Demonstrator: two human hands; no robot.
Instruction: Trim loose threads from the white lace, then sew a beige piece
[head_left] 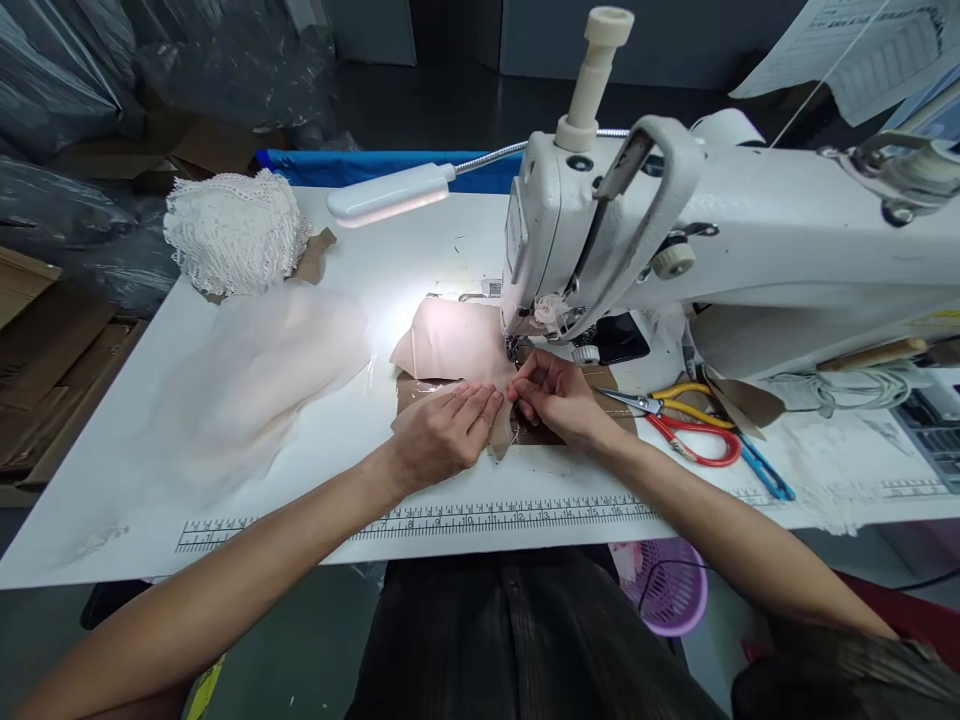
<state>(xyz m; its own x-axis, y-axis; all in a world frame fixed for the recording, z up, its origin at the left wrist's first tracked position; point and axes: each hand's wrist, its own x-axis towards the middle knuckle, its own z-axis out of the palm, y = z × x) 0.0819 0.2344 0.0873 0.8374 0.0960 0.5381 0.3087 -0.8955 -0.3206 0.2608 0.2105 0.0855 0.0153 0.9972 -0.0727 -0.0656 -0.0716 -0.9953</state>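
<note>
A pale pink piece of fabric lies under the needle end of the white sewing machine. My left hand rests flat on the fabric's near edge, fingers stretched out side by side. Close to the presser foot, my right hand pinches the fabric edge between thumb and fingers; the exact grip is partly hidden. Beneath both hands is a brown sheet with a shiny, clear-looking surface. A lit lamp shines on the work from the left.
Sheer pale fabric is heaped on the left, below a bundle of white lace. Scissors with red handles, a yellow-handled tool and a blue cutter lie right. A ruler strip runs along the front edge.
</note>
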